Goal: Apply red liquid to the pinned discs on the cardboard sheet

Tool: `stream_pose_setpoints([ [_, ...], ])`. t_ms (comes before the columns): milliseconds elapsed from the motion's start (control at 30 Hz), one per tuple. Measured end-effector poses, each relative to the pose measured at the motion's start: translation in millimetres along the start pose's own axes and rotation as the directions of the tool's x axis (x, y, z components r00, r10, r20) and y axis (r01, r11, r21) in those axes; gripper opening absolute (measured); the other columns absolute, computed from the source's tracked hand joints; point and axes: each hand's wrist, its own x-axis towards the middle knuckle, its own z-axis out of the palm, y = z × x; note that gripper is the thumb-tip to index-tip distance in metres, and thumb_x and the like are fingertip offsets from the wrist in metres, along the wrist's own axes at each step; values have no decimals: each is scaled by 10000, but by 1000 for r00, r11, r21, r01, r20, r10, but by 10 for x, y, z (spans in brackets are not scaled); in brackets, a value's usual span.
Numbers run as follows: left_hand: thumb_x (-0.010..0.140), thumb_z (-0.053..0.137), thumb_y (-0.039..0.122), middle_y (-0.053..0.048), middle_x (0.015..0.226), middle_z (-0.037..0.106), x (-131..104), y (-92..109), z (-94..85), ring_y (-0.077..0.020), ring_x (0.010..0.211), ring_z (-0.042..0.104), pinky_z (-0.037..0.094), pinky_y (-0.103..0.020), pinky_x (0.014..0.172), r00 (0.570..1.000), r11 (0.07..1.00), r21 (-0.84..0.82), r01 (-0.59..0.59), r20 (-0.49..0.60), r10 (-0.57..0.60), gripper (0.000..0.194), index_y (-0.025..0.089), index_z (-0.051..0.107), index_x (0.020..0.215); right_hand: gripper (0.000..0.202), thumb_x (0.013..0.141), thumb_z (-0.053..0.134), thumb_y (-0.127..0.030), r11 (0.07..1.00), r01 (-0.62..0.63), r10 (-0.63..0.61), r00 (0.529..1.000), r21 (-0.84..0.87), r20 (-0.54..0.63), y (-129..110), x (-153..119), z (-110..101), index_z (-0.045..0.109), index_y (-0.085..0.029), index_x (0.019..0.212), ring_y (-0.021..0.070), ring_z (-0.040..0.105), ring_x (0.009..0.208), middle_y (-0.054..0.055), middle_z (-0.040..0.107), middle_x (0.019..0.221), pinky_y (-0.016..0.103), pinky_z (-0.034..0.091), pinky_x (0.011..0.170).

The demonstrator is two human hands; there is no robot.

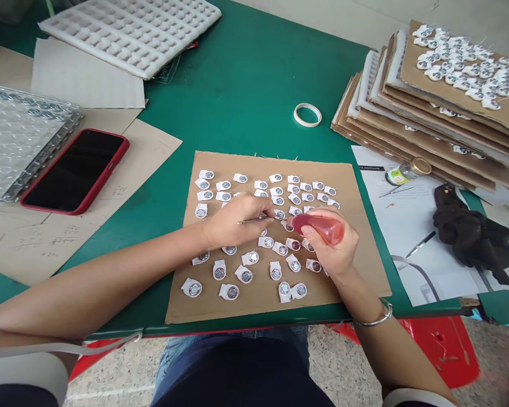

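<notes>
Red translucent squeeze bottle [322, 228], gripped in the right hand [337, 243] above the cardboard sheet [360, 249]; left hand [237, 220] pinching a thin metal tool [254, 220] over the same sheet; handwriting, illegible, on paper [123, 186] left of it.

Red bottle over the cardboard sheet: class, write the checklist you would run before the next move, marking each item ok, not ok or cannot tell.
1. Red bottle gripped in the right hand: ok.
2. Thin tool gripped in the left hand: ok.
3. Small white pieces all spaced apart on the cardboard sheet: not ok; a pair at the near edge sits touching.
4. Phone off the sheet: ok, it lies to the left.
5. Glass jar standing upright: not ok, it lies on its side.
6. Bottle's tip free of drips: cannot tell, too small to see.
</notes>
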Motion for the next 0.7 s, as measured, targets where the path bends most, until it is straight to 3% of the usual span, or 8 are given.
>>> stream_pose_setpoints([
  [467,785,535,149,-16,669,637,-2,7,2,-100,584,574,422,-207,512,1000,1000,3,5,-8,-5,123,139,656,808,245,707,694,-286,998,-69,69,998,4,6,-5,-20,27,607,-190,916,185,614,829,50,627,892,394,538,736],
  [567,761,563,146,-10,665,643,9,22,14,-91,573,566,421,-208,512,998,999,-22,44,-37,-45,100,141,662,770,245,775,620,-326,957,-207,212,977,206,-5,-5,20,-20,567,-196,975,182,651,780,54,628,907,334,555,580],
  [700,752,598,179,-24,697,662,84,99,-93,-89,588,581,434,-201,504,978,979,-170,112,-153,-139,77,129,656,751,236,822,522,-391,807,-299,324,945,510,41,-51,331,-214,537,-205,966,159,649,631,29,633,793,257,465,420],
])
